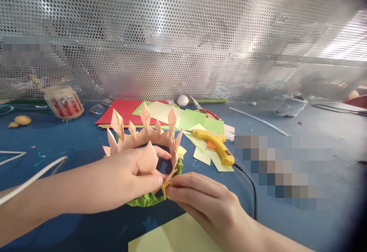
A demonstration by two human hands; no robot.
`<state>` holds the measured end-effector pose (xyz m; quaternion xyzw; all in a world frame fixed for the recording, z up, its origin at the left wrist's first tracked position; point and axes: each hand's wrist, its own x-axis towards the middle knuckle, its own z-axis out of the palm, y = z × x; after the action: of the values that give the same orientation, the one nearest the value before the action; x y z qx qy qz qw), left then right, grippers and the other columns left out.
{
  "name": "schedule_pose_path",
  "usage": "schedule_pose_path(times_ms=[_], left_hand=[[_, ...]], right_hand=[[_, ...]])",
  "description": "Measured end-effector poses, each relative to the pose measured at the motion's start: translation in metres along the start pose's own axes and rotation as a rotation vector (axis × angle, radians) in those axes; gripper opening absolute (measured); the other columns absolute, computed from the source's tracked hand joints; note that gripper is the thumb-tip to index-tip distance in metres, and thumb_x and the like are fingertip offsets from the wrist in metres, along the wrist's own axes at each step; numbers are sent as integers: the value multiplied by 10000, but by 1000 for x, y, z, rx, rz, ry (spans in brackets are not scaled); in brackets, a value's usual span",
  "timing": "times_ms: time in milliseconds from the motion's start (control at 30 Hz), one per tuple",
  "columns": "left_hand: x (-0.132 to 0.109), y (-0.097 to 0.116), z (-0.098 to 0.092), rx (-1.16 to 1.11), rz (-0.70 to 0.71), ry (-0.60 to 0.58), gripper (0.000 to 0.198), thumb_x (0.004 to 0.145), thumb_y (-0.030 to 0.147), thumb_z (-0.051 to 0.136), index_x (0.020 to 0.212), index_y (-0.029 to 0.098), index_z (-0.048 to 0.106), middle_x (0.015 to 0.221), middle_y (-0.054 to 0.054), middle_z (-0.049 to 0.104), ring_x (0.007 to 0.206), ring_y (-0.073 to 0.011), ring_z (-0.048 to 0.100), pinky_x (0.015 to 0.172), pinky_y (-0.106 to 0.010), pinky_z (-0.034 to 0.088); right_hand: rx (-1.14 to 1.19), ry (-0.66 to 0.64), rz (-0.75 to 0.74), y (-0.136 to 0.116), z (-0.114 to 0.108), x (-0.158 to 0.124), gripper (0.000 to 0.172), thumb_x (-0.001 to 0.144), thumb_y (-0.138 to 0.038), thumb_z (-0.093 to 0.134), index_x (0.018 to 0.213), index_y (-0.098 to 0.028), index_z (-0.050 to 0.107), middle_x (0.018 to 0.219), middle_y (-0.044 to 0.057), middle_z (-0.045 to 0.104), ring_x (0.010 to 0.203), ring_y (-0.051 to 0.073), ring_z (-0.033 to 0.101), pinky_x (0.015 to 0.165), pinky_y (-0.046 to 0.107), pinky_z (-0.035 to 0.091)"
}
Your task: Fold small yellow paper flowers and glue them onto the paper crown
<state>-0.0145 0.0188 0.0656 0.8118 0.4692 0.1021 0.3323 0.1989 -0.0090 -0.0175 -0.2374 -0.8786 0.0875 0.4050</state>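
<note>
A paper crown [149,139] of folded peach points stands on the blue table, with crumpled green paper [145,200] round its lower outside. My left hand [134,171] reaches across the near side, its thumb and fingers closed on the crown's band from the inside. Between its fingers one peach point sticks up. From the right, my right hand [203,194] pinches a small yellow folded paper piece [165,188] against the outside of the band. Fingers hide part of that joint. Beyond the crown's right side lies a yellow glue gun [215,141].
Red sheets [120,111] and light green sheets [197,119] lie behind the crown, with red-handled scissors [210,113] beside them. A glass jar [64,103] stands at the left. The glue gun's black cord [254,187] runs toward me. Perforated metal mesh [172,34] closes off the back.
</note>
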Motion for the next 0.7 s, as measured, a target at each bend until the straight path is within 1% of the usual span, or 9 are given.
schedule_pose_path(times_ms=[100,233,300,367,500,633,700], left_hand=[[0,0,1,-25,8,25,242,872,359,560,801,310,786,1455,84,574,1425,-324,394,1162,-433,315],[-1,1,1,-8,17,18,258,880,357,547,827,331,799,1457,104,562,1400,-297,417,1189,-424,256],[-1,1,0,-14,14,13,259,883,359,550,829,325,801,1464,98,555,1379,-290,441,1184,-419,268],[-1,2,0,-19,21,15,264,883,348,553,790,306,796,1445,83,575,1370,-284,454,1172,-404,295],[-1,1,1,-12,28,33,279,876,329,557,700,296,771,1400,82,618,1398,-283,426,1172,-409,300],[-1,0,1,8,23,32,266,882,352,552,757,303,782,1460,96,564,1414,-298,400,1179,-429,285],[0,0,2,7,43,26,287,884,355,549,721,286,774,1470,90,552,1408,-304,409,1175,-420,294]], right_hand=[[-2,-2,2,0,0,0,253,1040,-160,443,1096,-150,689,1018,104,741,874,168,721,774,254,617],[-3,2,0,0,0,0,242,1039,-159,448,1094,-149,684,1012,105,744,862,172,722,759,255,614],[-6,6,-3,0,0,1,240,1036,-155,454,1081,-140,690,1008,109,746,863,175,724,761,255,613],[-5,4,-3,0,0,1,252,1038,-158,447,1075,-136,695,1006,108,747,864,174,726,758,253,615],[-2,-7,9,0,0,1,277,1047,-175,425,1085,-152,699,1009,101,748,867,166,726,760,255,624],[11,-12,14,0,0,0,270,1045,-166,425,1117,-166,686,1024,103,744,890,172,727,771,260,624],[16,-16,13,0,1,0,268,1047,-163,423,1129,-168,677,1034,106,741,899,175,725,776,263,619]])
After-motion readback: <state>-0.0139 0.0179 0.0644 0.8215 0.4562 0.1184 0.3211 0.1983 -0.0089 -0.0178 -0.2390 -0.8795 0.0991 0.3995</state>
